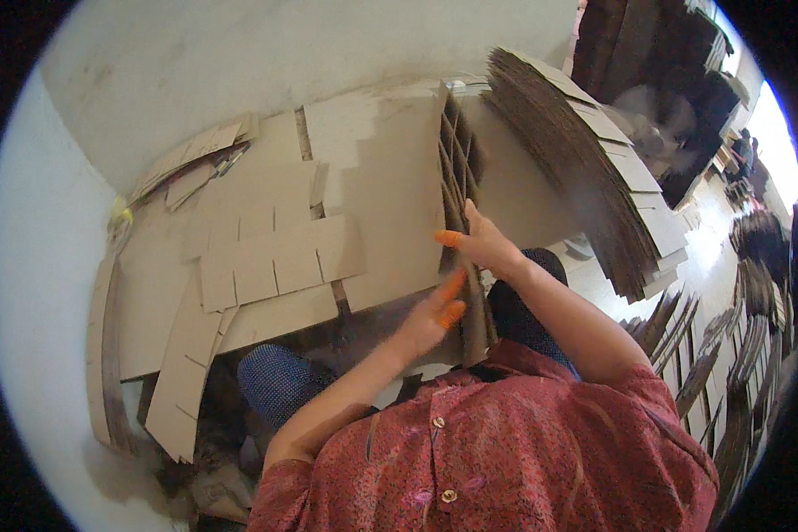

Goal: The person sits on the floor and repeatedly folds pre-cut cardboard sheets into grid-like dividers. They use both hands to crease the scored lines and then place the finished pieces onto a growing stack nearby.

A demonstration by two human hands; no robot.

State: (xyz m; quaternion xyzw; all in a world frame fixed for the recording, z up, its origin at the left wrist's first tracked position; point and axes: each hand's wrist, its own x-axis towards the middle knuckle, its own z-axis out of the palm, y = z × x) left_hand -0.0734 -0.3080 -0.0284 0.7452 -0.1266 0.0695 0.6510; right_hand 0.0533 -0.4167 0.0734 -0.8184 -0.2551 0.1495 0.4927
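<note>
A folded cardboard divider with crossed slats stands on edge, running from the table toward my lap. My right hand is closed on its middle, thumb up and an orange finger cover on one finger. On the divider's left side, lower down, my left hand has its fingers apart, two in orange covers, their tips near or against the cardboard. That hand is slightly blurred, and whether it touches is hard to tell. Left of the divider, slotted cardboard strips lie flat on the table.
A tall, curved stack of slotted cardboard leans across the table's right side. More strips lie at the far left, and one strip hangs over the front edge. Cardboard bundles stand on the floor at right. A wall bounds the back.
</note>
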